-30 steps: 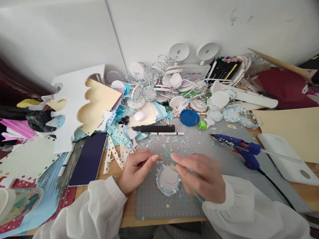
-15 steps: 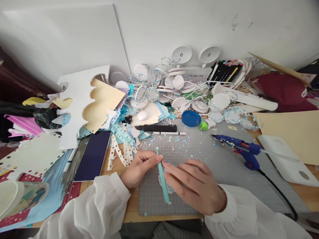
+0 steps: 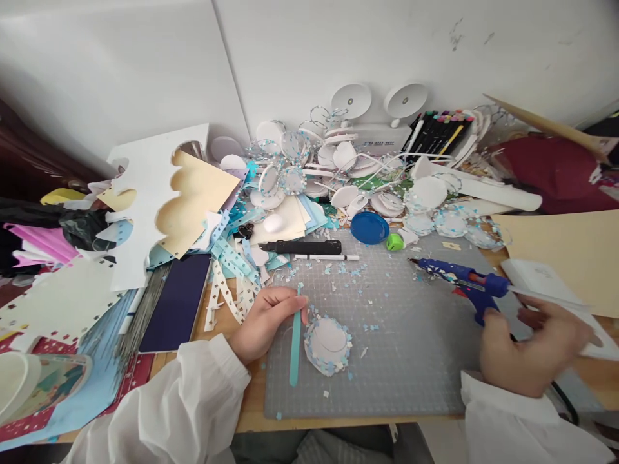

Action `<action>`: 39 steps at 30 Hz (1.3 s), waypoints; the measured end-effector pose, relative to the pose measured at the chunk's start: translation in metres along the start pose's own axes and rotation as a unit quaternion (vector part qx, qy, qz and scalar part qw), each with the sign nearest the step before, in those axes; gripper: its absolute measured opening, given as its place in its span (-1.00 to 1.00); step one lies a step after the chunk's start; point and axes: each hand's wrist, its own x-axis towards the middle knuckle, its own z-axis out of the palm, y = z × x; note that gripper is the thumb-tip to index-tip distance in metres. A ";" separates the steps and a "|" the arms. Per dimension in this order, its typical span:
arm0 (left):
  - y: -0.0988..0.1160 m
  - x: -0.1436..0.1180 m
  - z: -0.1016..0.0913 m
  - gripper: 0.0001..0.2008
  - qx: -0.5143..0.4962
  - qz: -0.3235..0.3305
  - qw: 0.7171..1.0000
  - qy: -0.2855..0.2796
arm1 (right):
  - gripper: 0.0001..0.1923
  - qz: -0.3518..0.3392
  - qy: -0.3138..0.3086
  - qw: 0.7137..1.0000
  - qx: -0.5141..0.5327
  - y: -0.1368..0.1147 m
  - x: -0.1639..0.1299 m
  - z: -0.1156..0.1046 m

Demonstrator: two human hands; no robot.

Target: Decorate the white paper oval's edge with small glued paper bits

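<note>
My left hand (image 3: 271, 321) pinches a slim teal tool (image 3: 294, 351), tapered at its far end like tweezers, between thumb and fingertips. Just right of it, a round white disc (image 3: 327, 345) edged with small blue and white stars lies flat on the grey cutting mat (image 3: 401, 361). Over at the right, my right hand (image 3: 536, 341) is at the handle of a blue glue gun (image 3: 464, 277), thumb and fingers apart around it. The hand is somewhat blurred, and whether it touches the handle I cannot tell. A clear glue stick sticks out of the gun's back.
Tangled white discs with starry wire (image 3: 290, 161) are heaped along the wall. A black pen (image 3: 302, 247), a blue lid (image 3: 369, 227) and a green sharpener-like piece (image 3: 395, 241) line the mat's far edge. A dark blue notebook (image 3: 176, 303) and a tub (image 3: 43, 380) are leftward.
My right hand has left the disc and moved right to the glue gun, uncovering the disc. The teal tool, still in my left hand, has swung more upright and shifted slightly left.
</note>
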 end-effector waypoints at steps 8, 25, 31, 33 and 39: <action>0.002 0.000 0.001 -0.62 0.013 0.005 1.000 0.012 | -0.74 -0.130 -0.159 0.969 -0.134 -0.009 0.007 0.004; -0.004 0.000 -0.003 -0.59 0.037 0.011 0.999 -0.013 | -0.69 -0.005 -0.319 0.905 0.282 -0.143 0.032 0.015; 0.002 -0.001 -0.001 -0.59 0.061 0.021 0.997 -0.039 | -0.67 0.016 -0.390 0.866 0.312 -0.143 0.009 0.023; 0.003 -0.001 -0.001 -0.59 0.073 0.023 0.996 -0.046 | -0.67 0.001 -0.387 0.871 0.304 -0.141 0.007 0.021; 0.004 -0.001 0.001 -0.58 0.099 0.025 0.993 -0.057 | -0.70 -0.040 -0.366 0.875 0.313 -0.142 0.007 0.018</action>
